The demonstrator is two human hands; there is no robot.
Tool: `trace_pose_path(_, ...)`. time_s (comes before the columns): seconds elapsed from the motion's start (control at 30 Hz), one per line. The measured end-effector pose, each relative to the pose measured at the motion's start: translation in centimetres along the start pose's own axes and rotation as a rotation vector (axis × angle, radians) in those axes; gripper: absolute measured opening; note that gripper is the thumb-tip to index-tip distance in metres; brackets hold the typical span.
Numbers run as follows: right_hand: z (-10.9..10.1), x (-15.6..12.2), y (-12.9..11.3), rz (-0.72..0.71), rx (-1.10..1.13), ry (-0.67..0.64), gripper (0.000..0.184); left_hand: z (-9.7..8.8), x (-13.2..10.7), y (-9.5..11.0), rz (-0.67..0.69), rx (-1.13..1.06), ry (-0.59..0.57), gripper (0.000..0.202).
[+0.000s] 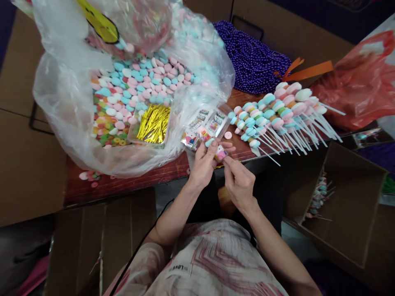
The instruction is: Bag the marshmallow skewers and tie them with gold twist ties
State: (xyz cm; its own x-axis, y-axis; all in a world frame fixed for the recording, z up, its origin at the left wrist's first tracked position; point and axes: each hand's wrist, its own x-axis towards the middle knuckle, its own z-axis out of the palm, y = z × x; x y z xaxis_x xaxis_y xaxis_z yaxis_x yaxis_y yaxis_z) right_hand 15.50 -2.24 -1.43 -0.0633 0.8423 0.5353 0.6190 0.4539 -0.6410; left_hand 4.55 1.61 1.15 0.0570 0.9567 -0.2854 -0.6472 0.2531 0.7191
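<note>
My left hand [203, 164] is closed around a small printed clear bag [220, 153] with colourful candy in it, thumb on top. At the bag's lower end my right hand [239, 181] pinches with thumb and forefinger; a thin golden strip shows by those fingertips. Just beyond my hands lies a stack of printed clear bags [216, 119]. To its left, a clear plastic box [132, 139] holds gold twist ties [154, 123]. On the right are piled candy skewers [277, 111] on white sticks. One pink candy [228, 135] lies loose between stack and pile.
A large clear plastic sack [52, 98] spreads over the red-brown table [123, 185], full of pastel candies [148, 78] and gummy rings [114, 131]. Purple bead strings [247, 57] and a red plastic bag [361, 82] lie behind. An open cardboard box [345, 205] with skewers stands lower right.
</note>
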Motion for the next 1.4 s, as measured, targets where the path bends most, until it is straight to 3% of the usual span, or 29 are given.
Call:
trace_pose_path(0.13, 0.1, 0.0, -0.6, 0.060, 0.095, 0.018, 0.027, -0.2, -0.1, 0.0, -0.027, -0.041, -0.021, 0.035)
trace_pose_path(0.3, -1.7, -0.8, -1.3, 0.304, 0.151, -0.157, 0.017, -0.6, 0.2, 0.2, -0.006, -0.051, -0.020, 0.033)
trace_pose_path(0.4, -1.9, -1.1, -1.4, 0.452, 0.237, -0.219, 0.020, -0.5, -0.2, -0.3, -0.026, -0.012, -0.050, 0.034)
trace_pose_path(0.63, -0.1, 0.1, -2.1, 0.500, 0.374, -0.120, 0.027, -0.9, -1.0, -1.5, 0.038, 0.057, -0.071, 0.038)
trace_pose_path(0.77, 0.7, 0.5, -2.6, 0.673, 0.669, -0.111, 0.033, -1.7, -1.2, -1.7, 0.077, 0.127, -0.079, 0.036)
trace_pose_path(0.87, 1.2, 0.5, -2.8, 0.795, 0.879, -0.092, 0.023, -2.4, -1.5, -1.9, 0.012, 0.197, -0.109, 0.038)
trace_pose_path(0.93, 1.3, 0.5, -2.8, 0.820, 0.957, -0.110, 0.028, -2.7, -1.6, -1.9, -0.023, 0.200, -0.130, 0.042)
trace_pose_path(1.1, 1.0, 1.2, -3.0, 0.823, 0.938, -0.124, 0.028, -2.6, -2.0, -1.5, 0.101, 0.234, -0.072, 0.040)
trace_pose_path(1.2, 1.1, 2.1, -3.6, 0.898, 1.021, -0.094, 0.035, -2.6, -2.1, -0.4, 0.122, 0.194, -0.172, 0.042)
trace_pose_path(1.3, 1.5, 3.0, -4.4, 0.967, 1.147, -0.244, 0.038, -3.2, -2.3, 1.1, 0.063, 0.011, -0.218, 0.043)
trace_pose_path(1.4, 1.6, 4.0, -4.9, 0.871, 1.059, -0.491, 0.037, -4.2, -2.9, 2.7, 0.067, -0.069, -0.105, 0.036)
